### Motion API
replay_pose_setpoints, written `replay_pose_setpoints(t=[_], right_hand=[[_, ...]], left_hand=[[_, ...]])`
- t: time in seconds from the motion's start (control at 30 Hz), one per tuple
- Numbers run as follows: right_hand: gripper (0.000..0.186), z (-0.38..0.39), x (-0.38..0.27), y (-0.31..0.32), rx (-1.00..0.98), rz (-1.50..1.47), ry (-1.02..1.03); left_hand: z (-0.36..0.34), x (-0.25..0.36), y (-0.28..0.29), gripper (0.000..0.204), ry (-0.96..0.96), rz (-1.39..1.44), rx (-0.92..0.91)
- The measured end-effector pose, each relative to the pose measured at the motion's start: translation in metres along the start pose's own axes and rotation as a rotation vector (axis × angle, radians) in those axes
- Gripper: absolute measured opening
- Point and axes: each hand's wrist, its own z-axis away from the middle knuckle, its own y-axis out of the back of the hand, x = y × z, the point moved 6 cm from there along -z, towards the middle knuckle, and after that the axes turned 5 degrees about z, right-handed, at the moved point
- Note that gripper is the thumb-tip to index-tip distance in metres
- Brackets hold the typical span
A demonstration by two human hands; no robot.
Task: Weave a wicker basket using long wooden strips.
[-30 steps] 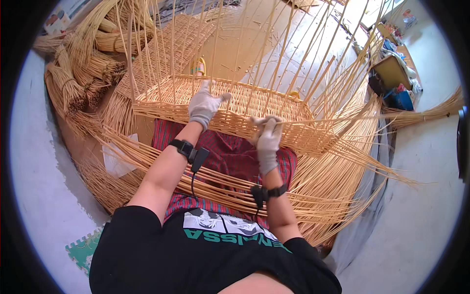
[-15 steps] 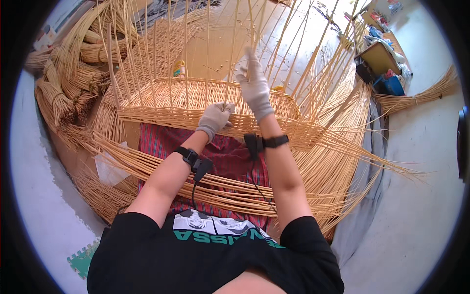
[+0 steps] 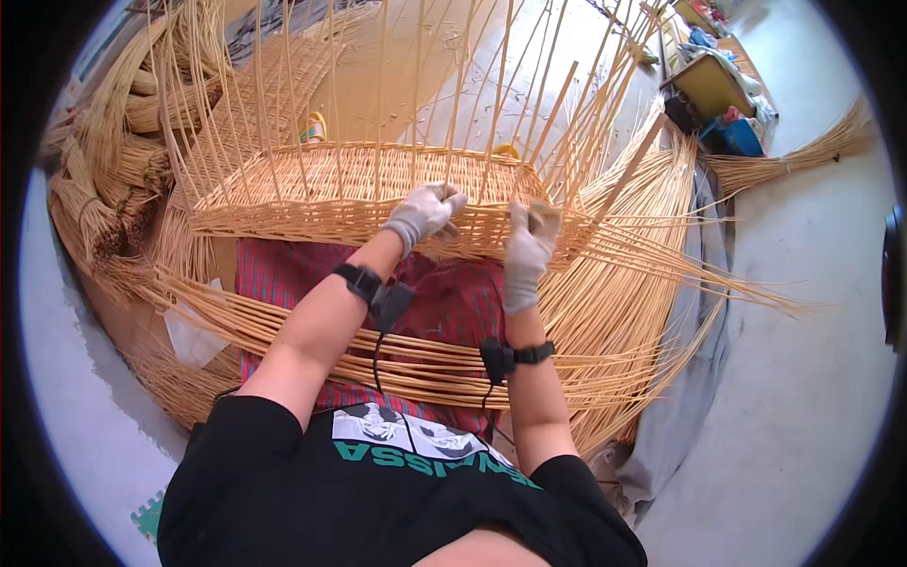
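In the head view, I take the middle of the picture as the middle of the clock. The wicker basket [image 3: 302, 217] lies before me, mostly between ten and twelve o'clock, and its right end reaches toward two. Its long axis goes across me, roughly from nine to three, with the front edge a little lower at the right end. Its tall stakes [image 3: 382, 94] stand up from the weave and point toward twelve.

My left hand [image 3: 423, 214], in a pale glove, is a little before twelve o'clock; its bent fingers grasp the basket at the front wall. My right hand [image 3: 531, 248], gloved also, is at two o'clock, by the right part of this wall. Its fingers are curled, but I cannot tell whether they grip a strand.

Below the basket, a red striped cloth [image 3: 283, 274] covers my lap, and a band of long rods [image 3: 416, 370] crosses over it, from nine toward four. More loose rods [image 3: 633, 321] spread between three and four.

About writing: my black shirt [image 3: 397, 510] carries, near six o'clock, a white picture panel [image 3: 425, 436] and large green letters [image 3: 397, 460], upside down in this view.
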Motion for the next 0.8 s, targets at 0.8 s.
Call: replay_pose_setpoints(t=[0.8], right_hand=[[0.043,-0.053,-0.033,0.026,0.001,0.208,-0.059]], left_hand=[[-0.011,0.036,-0.073,0.036,-0.264,-0.459,0.276]])
